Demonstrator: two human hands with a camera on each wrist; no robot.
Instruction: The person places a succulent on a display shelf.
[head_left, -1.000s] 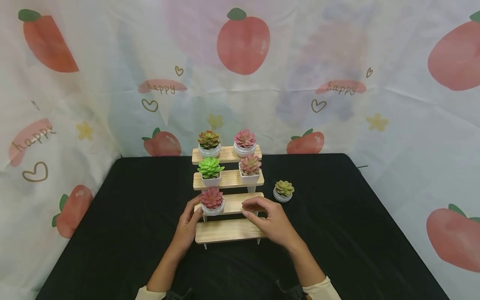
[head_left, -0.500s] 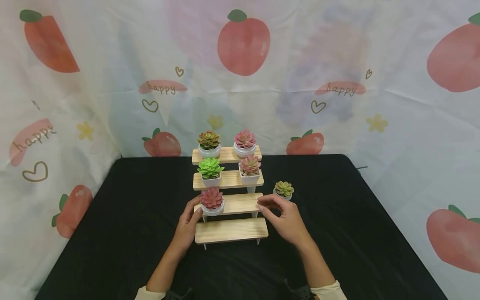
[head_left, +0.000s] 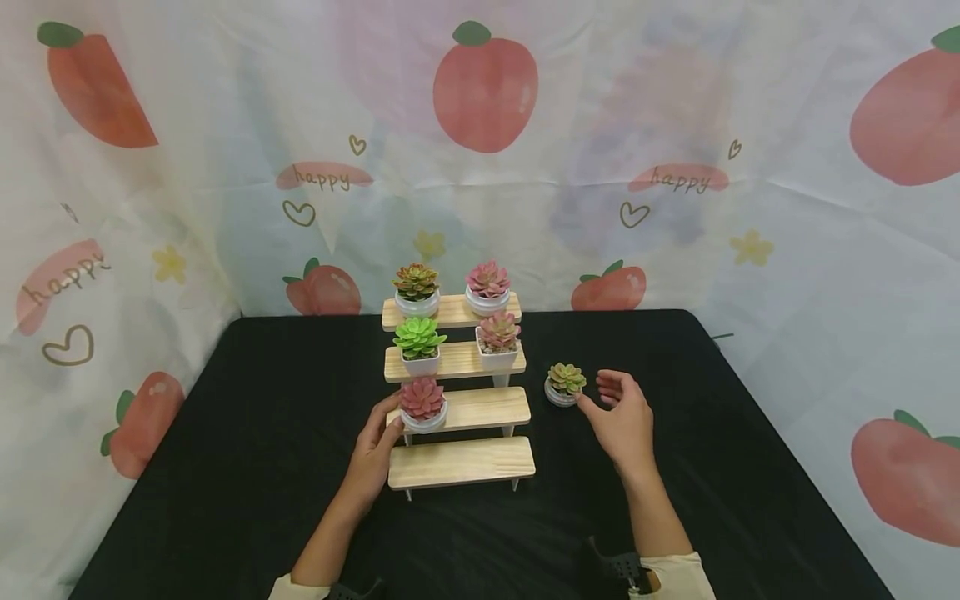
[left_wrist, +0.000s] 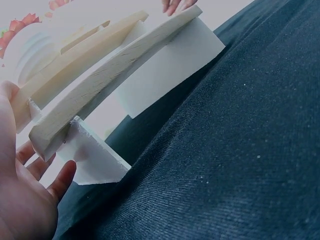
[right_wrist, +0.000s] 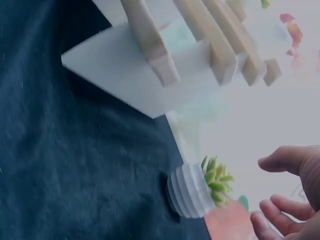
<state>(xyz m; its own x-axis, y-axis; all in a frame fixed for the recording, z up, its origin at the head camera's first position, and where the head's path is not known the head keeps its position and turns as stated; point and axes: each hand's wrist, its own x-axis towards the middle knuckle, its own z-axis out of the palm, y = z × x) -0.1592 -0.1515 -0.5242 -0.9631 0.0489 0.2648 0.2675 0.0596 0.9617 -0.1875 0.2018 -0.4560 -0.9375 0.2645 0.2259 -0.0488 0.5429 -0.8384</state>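
Observation:
A four-step wooden stand (head_left: 462, 463) on white supports holds several potted succulents. My left hand (head_left: 372, 450) is at the left end of its third step, beside a red succulent (head_left: 423, 400) in a white round pot. In the left wrist view, the left hand's fingers (left_wrist: 64, 181) lie loosely apart around the step ends. My right hand (head_left: 624, 417) is just right of a yellow-green succulent (head_left: 565, 382) on the table, its thumb near the ribbed white pot (right_wrist: 189, 192). In the right wrist view, a gap shows between that hand and the plant.
On the upper steps stand a bright green succulent (head_left: 420, 337), a dusty pink one (head_left: 498, 333), a brownish-green one (head_left: 417, 283) and a pink one (head_left: 487, 280). A black cloth (head_left: 720, 467) covers the table. A fruit-print curtain (head_left: 487, 200) hangs behind.
My right hand has moved right, from the third step's right part to the far side of the yellow-green succulent, its fingers spreading. The left hand has stayed in place.

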